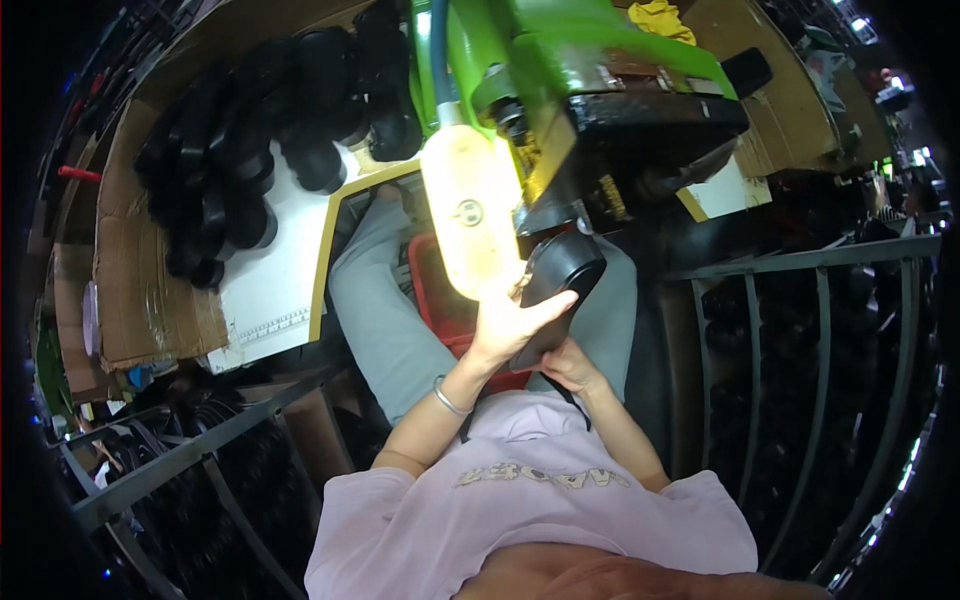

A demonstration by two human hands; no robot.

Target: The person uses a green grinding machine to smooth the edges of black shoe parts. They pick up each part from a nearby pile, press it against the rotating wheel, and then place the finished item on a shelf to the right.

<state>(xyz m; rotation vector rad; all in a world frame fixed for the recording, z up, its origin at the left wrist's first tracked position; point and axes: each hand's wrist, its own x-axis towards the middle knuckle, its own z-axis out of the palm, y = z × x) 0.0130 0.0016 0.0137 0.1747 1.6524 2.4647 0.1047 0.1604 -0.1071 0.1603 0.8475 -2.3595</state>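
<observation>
A black shoe sole [553, 300], glossy at its rounded far end, is held over my lap, tilted, close under the green machine [600, 50]. My left hand [500, 325] grips its left side, with the thumb laid across it. Around the near end, the fingers of my right hand [570, 367] are closed. Just beyond my left hand hangs a bright lamp [465, 205], long and rounded, glaring over the fingertips. Near the sole's far end is the machine's dark lower part [570, 205]; whether the two touch, I cannot tell.
Many black soles [320, 90] are piled on the white tabletop [270, 295] at left, beside a cardboard sheet [150, 290]. A red bin [440, 295] stands between my knees. Metal rack rails [800, 262] flank me on both sides. A yellow cloth [662, 20] lies at the far right.
</observation>
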